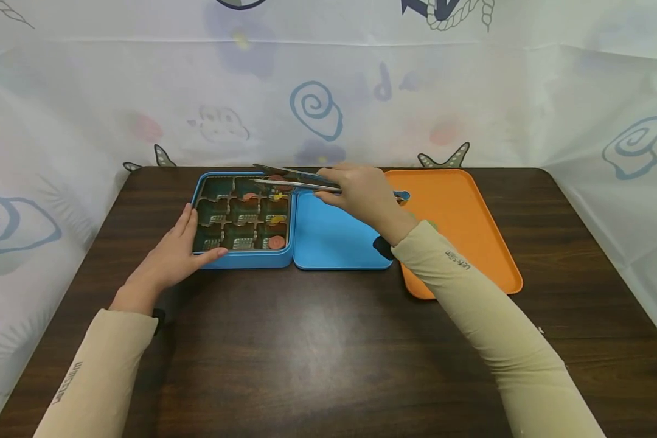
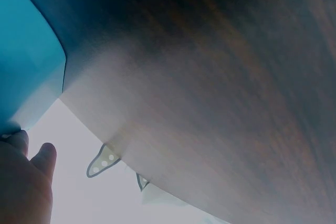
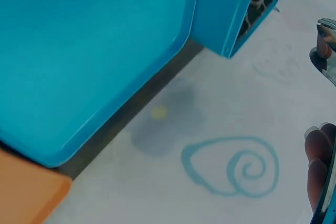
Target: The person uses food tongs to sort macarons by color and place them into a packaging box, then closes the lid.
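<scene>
My left hand [image 1: 166,261] rests against the left side of a blue box [image 1: 252,260], its fingers straight along the wall and its thumb on the front rim. Inside the box is a dark insert with compartments [image 1: 243,231]. A round pinkish piece [image 1: 276,242], yellow pieces [image 1: 275,219] and a reddish piece [image 1: 249,196] lie in some of them. My right hand [image 1: 358,194] grips metal tongs [image 1: 301,174] with a blue end, held over the box's back right part. Whether the tips hold anything is hard to tell. The right wrist view shows the tongs [image 3: 329,192] only at its edge.
A flat blue lid [image 1: 339,237] lies against the box's right side. Beyond it is an orange tray [image 1: 471,243], partly hidden by my right arm, with a small greenish thing [image 1: 433,225] by the sleeve. A printed cloth [image 1: 241,91] hangs behind the dark wooden table [image 1: 306,340].
</scene>
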Available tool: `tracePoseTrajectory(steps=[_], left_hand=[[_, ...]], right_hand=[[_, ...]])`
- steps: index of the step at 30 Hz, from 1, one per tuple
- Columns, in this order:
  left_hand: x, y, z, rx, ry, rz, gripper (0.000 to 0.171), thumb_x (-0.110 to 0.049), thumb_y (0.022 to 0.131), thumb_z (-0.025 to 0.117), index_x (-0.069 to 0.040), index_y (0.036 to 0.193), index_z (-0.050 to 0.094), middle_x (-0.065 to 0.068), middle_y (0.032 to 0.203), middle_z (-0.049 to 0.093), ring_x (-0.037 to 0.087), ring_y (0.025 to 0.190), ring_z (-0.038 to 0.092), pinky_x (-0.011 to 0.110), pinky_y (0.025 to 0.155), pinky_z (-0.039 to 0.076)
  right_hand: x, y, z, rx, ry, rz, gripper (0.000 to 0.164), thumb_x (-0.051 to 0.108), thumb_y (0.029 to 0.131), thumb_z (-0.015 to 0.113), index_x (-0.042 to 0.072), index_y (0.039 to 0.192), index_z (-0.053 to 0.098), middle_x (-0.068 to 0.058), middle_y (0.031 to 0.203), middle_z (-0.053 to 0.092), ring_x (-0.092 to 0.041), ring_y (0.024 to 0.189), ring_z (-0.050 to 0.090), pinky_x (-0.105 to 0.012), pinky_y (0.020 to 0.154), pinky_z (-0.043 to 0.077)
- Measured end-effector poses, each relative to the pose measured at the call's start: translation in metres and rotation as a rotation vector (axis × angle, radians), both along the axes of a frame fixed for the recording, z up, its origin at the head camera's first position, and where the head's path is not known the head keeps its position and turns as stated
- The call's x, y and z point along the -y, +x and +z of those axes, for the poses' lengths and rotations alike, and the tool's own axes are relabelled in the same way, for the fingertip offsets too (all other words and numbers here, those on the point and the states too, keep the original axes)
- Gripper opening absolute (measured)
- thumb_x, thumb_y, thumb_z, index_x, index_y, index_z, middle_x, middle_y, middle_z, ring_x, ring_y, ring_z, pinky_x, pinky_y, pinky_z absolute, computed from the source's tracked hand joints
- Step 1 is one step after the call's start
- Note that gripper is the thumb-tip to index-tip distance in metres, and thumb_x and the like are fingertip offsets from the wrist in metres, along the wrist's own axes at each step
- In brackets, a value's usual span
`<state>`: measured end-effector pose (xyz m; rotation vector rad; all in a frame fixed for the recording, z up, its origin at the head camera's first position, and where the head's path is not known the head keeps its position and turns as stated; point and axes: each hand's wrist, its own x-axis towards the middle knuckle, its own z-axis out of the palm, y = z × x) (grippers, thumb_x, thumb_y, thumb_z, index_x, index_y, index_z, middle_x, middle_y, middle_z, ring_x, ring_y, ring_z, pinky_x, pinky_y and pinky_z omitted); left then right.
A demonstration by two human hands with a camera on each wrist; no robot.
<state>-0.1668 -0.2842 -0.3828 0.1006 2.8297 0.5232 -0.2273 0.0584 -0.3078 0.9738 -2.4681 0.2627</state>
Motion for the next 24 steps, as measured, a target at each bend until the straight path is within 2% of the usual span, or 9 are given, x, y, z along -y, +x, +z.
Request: tracePoseTrajectory(steps=[6,9,15,24], left_hand=[[0.001,-0.001,-0.001,0.007,-0.005,-0.001,0.113,-0.071,0.085,0.045,-0.003,0.147,-0.020,0.011,0.155,-0.028,0.052,0.142,0.004,0.070,0.108,0.015],[0.000,-0.002,-0.001,0.007,-0.008,-0.001,0.113,-0.071,0.085,0.045,-0.002,0.147,-0.020,0.011,0.155,-0.029,0.052,0.142,0.004,0.070,0.108,0.014],[0.001,-0.001,-0.001,0.004,-0.013,-0.007,0.113,-0.071,0.085,0.045,-0.001,0.147,-0.019,0.013,0.155,-0.028,0.052,0.141,0.004,0.070,0.108,0.015],[0.000,-0.001,-0.001,-0.002,-0.008,-0.004,0.113,-0.071,0.085,0.045,-0.002,0.147,-0.018,0.013,0.155,-0.026,0.053,0.141,0.005,0.070,0.108,0.015]], right_hand=[[0.027,-0.003,-0.007,0.086,0.061,-0.021,0.040,0.041,0.088,0.064,0.017,0.120,0.067,-0.001,0.098,0.073,-0.015,0.068,0.066,-0.026,0.051,0.049],[0.038,-0.003,-0.010,0.119,0.084,-0.026,0.039,0.041,0.089,0.063,0.017,0.120,0.067,0.000,0.096,0.071,-0.013,0.070,0.066,-0.024,0.052,0.048],[0.055,-0.002,-0.016,0.163,0.154,-0.042,0.039,0.042,0.090,0.060,0.019,0.122,0.065,0.001,0.103,0.070,-0.012,0.071,0.066,-0.024,0.053,0.050],[0.067,0.000,-0.023,0.206,0.165,-0.046,0.038,0.041,0.091,0.059,0.019,0.123,0.064,0.001,0.106,0.069,-0.012,0.071,0.066,-0.025,0.054,0.049]])
